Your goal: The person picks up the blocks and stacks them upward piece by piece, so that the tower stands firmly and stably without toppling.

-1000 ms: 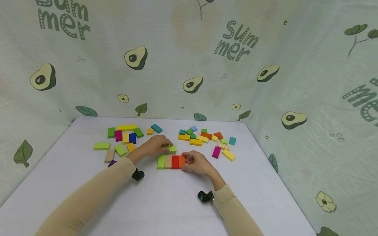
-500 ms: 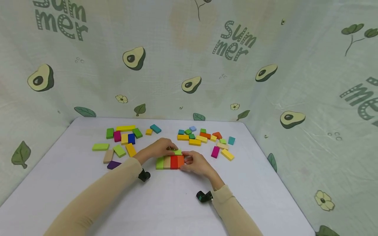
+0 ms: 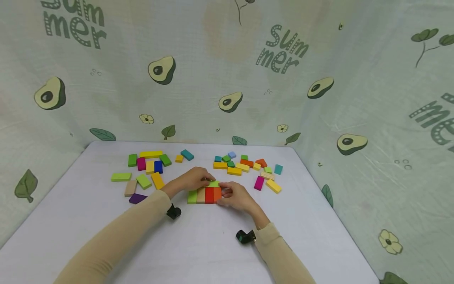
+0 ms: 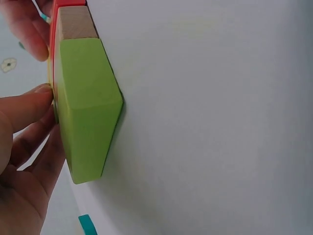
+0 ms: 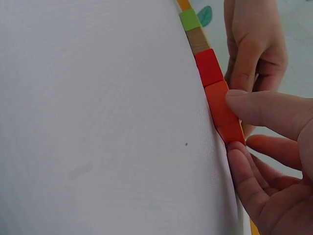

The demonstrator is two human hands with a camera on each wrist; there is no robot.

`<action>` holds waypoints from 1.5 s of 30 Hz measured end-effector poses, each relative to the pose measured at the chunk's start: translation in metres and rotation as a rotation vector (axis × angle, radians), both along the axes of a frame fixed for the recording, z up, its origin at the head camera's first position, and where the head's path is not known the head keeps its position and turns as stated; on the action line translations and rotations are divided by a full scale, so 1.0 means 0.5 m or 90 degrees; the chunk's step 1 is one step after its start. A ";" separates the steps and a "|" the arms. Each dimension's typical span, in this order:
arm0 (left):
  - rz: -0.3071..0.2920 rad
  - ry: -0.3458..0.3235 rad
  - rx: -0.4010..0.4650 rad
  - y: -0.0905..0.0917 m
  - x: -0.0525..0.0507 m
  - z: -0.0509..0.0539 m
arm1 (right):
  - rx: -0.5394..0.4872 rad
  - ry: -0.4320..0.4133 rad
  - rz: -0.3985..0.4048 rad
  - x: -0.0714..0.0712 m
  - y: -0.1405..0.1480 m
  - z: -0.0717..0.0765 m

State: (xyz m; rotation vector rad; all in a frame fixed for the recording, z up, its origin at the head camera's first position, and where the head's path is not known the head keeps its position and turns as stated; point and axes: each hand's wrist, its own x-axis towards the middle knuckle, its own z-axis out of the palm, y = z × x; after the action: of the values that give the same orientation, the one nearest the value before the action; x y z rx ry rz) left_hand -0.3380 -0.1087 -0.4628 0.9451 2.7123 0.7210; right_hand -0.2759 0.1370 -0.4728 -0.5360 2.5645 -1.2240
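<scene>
Four-coloured blocks lie side by side in a flat row: light green point(image 3: 192, 197), bare wood point(image 3: 201, 195), red point(image 3: 209, 195) and orange point(image 3: 217, 195). Another light green block point(image 3: 214, 184) lies crosswise against the far ends of the red and orange ones. My left hand point(image 3: 194, 179) pinches this crosswise block near its left end; in the left wrist view the row mostly hides it. My right hand point(image 3: 240, 196) holds the row's right end, thumb and fingers bent about the orange block point(image 5: 222, 107). The right fingertips reach near the crosswise block.
Left of the row lie scattered blocks, among them a purple one point(image 3: 137, 198), a blue one point(image 3: 158, 167) and a long yellow one point(image 3: 151, 154). Behind to the right is a second group, with a magenta block point(image 3: 259, 183) nearest. A printed cloth point(image 3: 198, 118) hangs behind the white table point(image 3: 198, 244).
My left hand has moved right and slightly nearer, bringing the light green block from behind the row up against its far edge. The right hand has stayed at the orange block.
</scene>
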 end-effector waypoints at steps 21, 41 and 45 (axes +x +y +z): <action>0.013 -0.007 -0.002 0.016 0.007 0.006 | -0.011 -0.019 -0.024 -0.002 0.006 0.001; 0.109 0.063 -0.020 -0.169 0.036 0.045 | -0.018 -0.006 -0.010 0.001 0.001 -0.005; 0.122 0.084 -0.029 -0.228 0.042 0.048 | -0.017 -0.004 -0.010 0.002 0.002 -0.003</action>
State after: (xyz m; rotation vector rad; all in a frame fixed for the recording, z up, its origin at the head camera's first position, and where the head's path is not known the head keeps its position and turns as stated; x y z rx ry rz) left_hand -0.3170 -0.2225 -0.4387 0.7538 2.9516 0.6472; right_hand -0.2749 0.1379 -0.4743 -0.5183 2.5556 -1.2655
